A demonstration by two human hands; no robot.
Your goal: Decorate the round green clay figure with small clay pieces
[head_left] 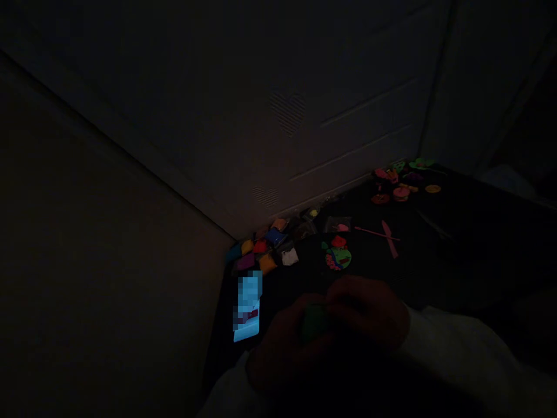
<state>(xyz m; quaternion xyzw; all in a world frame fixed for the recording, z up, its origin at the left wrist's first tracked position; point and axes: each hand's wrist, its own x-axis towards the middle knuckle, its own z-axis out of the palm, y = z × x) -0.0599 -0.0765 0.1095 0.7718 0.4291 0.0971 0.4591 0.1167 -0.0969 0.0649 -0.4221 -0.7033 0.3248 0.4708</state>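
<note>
The room is very dim. My left hand (285,337) is closed around a dark green lump of modelling clay (315,322), low in the middle of the view. My right hand (369,313) comes in from the right, its fingers pinched together at the clay's upper right edge. Shadow hides the fingertips' exact hold. Just beyond my hands lies a round clay piece (343,258) in green, blue and pink, with a red clay bit (339,241) at its top. Left of my hands, a lit phone (248,307) rests on the dark table.
Several packets of coloured clay (267,264) lie behind the phone, by the wall. A clear bag with pink clay (343,227) sits farther right. Beyond are a pink modelling knife (390,239) and a thin pink stick crossing it. Several finished-looking clay shapes (401,193) cluster at the back right.
</note>
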